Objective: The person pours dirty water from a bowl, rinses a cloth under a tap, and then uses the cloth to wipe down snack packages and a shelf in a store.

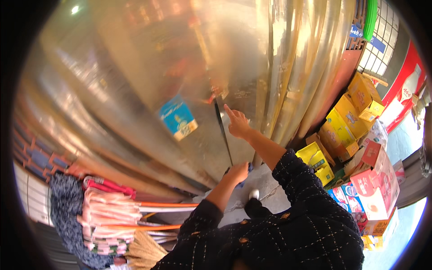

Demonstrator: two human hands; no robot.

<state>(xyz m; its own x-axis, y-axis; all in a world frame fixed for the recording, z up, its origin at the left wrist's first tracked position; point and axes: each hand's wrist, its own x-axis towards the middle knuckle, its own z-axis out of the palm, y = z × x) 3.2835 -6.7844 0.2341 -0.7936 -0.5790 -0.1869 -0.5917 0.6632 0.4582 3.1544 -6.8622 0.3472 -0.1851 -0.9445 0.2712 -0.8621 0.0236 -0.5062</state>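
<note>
Before me hangs a clear plastic strip curtain (145, 84), its yellowish strips overlapping in long folds. My right hand (238, 123) is raised close to it, index finger extended and the other fingers curled, with nothing visible in it. Whether the fingertip touches the plastic is unclear. Lower down, the fingers of my left hand (238, 173) are closed around a dark blue object (250, 166), mostly hidden by the hand. A narrow black strip (222, 130) runs down the curtain towards that hand. A blue-and-cream printed sheet (178, 117) shows on the curtain to the left.
Right of me, yellow cardboard boxes (351, 116) and a pink-and-white carton (376, 184) are piled up. At the left stand a pink mop head (108, 214), a dark grey fluffy mop (67, 202), orange handles (168, 204) and a straw broom (145, 248). Concrete floor (270, 194) lies underfoot.
</note>
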